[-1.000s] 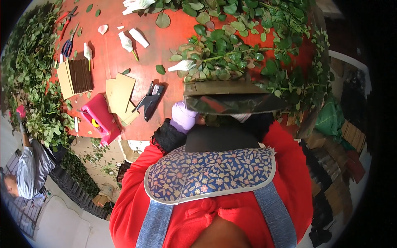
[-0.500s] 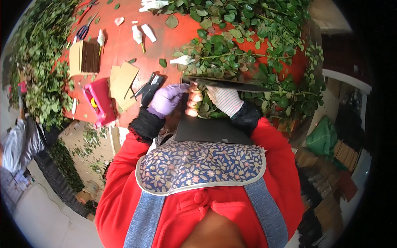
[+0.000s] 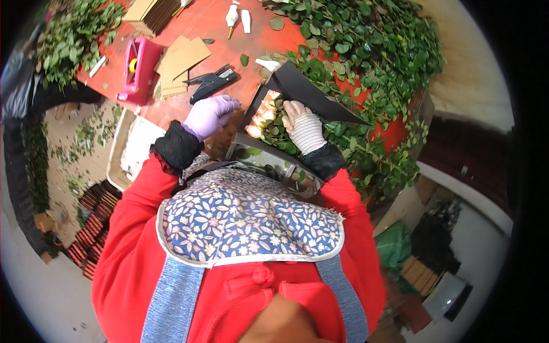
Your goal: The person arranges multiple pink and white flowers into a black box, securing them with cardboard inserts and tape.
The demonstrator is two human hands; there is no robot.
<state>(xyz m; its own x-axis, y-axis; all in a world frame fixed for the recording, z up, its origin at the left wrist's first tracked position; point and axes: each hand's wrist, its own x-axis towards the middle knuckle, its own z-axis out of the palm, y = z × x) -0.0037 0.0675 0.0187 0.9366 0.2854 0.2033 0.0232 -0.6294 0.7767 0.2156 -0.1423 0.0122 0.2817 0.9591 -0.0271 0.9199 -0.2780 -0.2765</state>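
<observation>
The left hand [image 3: 211, 117], in a purple glove, now sits away from the black card [image 3: 317, 97]; half a second ago both hands were together at its upper edge. Its fingers reach loosely toward the card with nothing visible between them, and it is just beside the black stapler [image 3: 213, 82]; whether the two touch cannot be told.

The right hand [image 3: 300, 123], in a pale glove with a striped cuff, has come down onto the green leaves inside the card. Its fingers lie stretched over them, but whether that grip is clamped on stems underneath is hidden.

The card has swung to a slant, with one flap raised along the far side. The pink and cream roses [image 3: 263, 117], only partly showing before, now lie in plain sight at the card's left end, bloom beside bloom. This suggests that the right hand alone is steadying the bunch, leaving the left free.

The view has turned too, so the brown cardboard pieces [image 3: 186, 57] and pink tape dispenser [image 3: 140, 74] appear shifted, though they seem undisturbed on the red counter [image 3: 263, 37].
</observation>
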